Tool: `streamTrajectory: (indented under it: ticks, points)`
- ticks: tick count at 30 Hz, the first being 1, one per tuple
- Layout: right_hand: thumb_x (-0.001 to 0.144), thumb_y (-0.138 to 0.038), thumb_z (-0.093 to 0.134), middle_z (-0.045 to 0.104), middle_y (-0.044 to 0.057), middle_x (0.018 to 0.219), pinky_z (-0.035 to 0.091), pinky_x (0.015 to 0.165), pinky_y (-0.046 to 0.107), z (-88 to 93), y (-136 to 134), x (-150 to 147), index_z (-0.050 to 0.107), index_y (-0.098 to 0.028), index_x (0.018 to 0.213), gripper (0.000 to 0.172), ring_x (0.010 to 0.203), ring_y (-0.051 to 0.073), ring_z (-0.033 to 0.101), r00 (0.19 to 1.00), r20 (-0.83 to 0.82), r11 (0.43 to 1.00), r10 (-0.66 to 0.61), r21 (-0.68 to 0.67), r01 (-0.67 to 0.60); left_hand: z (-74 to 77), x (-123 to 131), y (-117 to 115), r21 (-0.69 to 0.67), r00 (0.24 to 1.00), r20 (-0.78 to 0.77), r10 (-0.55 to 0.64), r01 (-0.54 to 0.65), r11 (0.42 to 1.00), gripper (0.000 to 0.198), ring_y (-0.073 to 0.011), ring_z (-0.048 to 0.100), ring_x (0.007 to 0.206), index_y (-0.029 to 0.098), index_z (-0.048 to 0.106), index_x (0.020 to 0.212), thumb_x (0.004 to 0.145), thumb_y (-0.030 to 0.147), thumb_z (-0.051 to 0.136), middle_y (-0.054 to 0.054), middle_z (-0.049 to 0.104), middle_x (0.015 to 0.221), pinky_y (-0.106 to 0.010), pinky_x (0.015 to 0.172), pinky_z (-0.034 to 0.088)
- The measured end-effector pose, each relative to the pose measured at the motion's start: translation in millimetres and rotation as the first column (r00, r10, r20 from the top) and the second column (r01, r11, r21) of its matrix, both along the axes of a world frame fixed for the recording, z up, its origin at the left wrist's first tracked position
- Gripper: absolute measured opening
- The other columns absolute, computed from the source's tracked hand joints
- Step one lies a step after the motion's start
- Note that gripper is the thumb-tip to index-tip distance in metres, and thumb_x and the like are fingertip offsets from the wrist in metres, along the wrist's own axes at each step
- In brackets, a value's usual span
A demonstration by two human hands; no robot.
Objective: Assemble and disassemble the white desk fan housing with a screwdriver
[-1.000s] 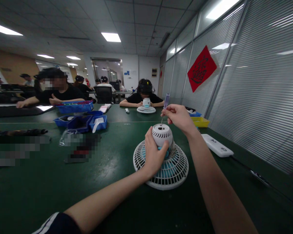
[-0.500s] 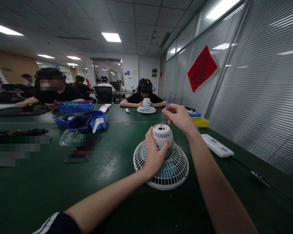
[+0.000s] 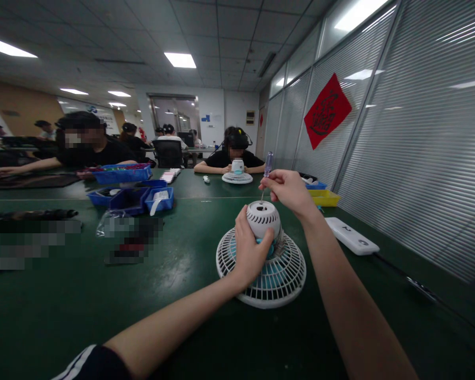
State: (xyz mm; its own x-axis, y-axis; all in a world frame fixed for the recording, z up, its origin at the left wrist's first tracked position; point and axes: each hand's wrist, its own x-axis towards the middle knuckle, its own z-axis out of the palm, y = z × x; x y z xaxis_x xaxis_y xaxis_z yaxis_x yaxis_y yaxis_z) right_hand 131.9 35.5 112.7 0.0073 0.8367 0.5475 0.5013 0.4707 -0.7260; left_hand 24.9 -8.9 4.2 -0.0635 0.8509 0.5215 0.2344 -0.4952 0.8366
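A white fan [image 3: 263,221] lies grille down on the green table, its rounded motor housing pointing up. My left hand [image 3: 250,248] wraps round the near left side of that housing, thumb toward the right. Between the fingers of my right hand [image 3: 287,191] is a screwdriver [image 3: 268,164] with a clear purple handle. It stands nearly upright, and its shaft comes down to the top of the housing beside a dark opening. Whether the tip sits in a screw is too small to tell. Pale blue blades show through the grille [image 3: 277,295].
Blue bins [image 3: 129,199] stand at the left, a plastic bag [image 3: 113,224] before them. A white power bank-like block [image 3: 352,236] with a cable and a yellow tray [image 3: 324,198] are at the right. Across the table a person holds another fan [image 3: 237,174].
The screwdriver has tipped from leaning right to nearly upright, my right hand shifting slightly left with it. My left hand and the fan have stayed in place.
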Motion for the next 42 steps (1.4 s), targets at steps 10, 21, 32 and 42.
streamTrajectory:
  ticks: [10,21,32,42]
  points:
    - [0.083,-0.019,0.051,0.071,0.008,0.078,0.04,0.045,0.023,0.8,-0.7,0.9,0.063,-0.013,0.073,0.017,0.039,0.006,0.046,1.0,0.012,0.999,0.024,-0.024,-0.024,-1.0,-0.1,0.4,-0.003,1.0,-0.006,-0.003,0.003,1.0,0.067,-0.0274,0.031,0.135,0.018,0.026,0.137,0.077,0.029,0.053,-0.014,0.036,0.14,-0.047,0.114,0.02]
    - [0.079,-0.029,0.062,0.067,0.005,0.07,0.04,0.046,0.025,3.4,-7.3,2.7,0.058,-0.015,0.07,0.017,0.041,0.007,0.047,0.993,0.094,0.997,-0.076,0.027,0.073,-0.9,-0.8,0.5,-0.009,1.0,-0.019,-0.002,0.002,1.0,0.067,-0.0267,0.029,0.136,0.015,0.024,0.138,0.078,0.03,0.052,-0.016,0.034,0.141,-0.045,0.115,0.018]
    - [0.078,-0.028,0.065,0.069,0.006,0.071,0.038,0.043,0.022,0.9,-2.9,-0.4,0.057,-0.015,0.07,0.018,0.039,0.005,0.046,0.999,0.018,0.999,-0.048,-0.024,0.048,-1.9,-0.7,2.0,-0.004,1.0,-0.017,0.002,-0.002,1.0,0.066,-0.027,0.031,0.135,0.016,0.026,0.137,0.077,0.03,0.052,-0.015,0.035,0.141,-0.047,0.115,0.019]
    - [0.081,-0.021,0.059,0.071,0.008,0.076,0.037,0.044,0.022,0.3,-0.2,1.3,0.061,-0.013,0.068,0.016,0.039,0.005,0.046,1.0,0.006,1.0,0.018,-0.013,-0.018,-1.7,-0.3,2.0,0.001,1.0,-0.007,0.008,-0.008,1.0,0.066,-0.0277,0.031,0.135,0.016,0.026,0.136,0.077,0.03,0.053,-0.015,0.036,0.14,-0.047,0.114,0.02]
